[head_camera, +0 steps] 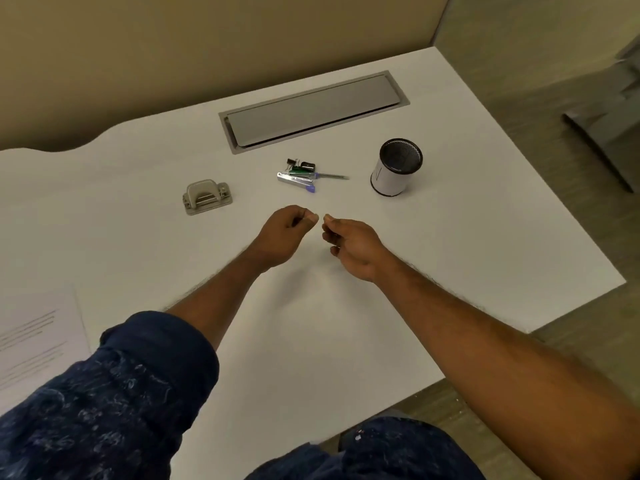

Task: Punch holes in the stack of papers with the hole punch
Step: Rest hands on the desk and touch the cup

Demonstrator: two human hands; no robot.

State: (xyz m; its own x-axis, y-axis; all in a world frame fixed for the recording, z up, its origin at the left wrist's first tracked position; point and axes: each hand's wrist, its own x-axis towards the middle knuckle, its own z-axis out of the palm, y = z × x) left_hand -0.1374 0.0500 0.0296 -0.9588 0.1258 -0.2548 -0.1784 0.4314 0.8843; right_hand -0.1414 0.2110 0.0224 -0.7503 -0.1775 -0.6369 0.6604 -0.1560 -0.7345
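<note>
A grey hole punch sits on the white desk, left of centre. Printed papers lie at the desk's left edge, partly cut off by the frame and by my sleeve. My left hand hovers over the middle of the desk with its fingers curled in and nothing visible in it, a short way right of and nearer than the punch. My right hand is close beside it, fingers loosely curled, also holding nothing that I can see. The fingertips of both hands almost touch.
A small pile of stationery with binder clips, a pen and a staple box lies beyond my hands. A black mesh pen cup stands to the right. A grey cable hatch is set into the desk's far side. The desk edge runs along the right.
</note>
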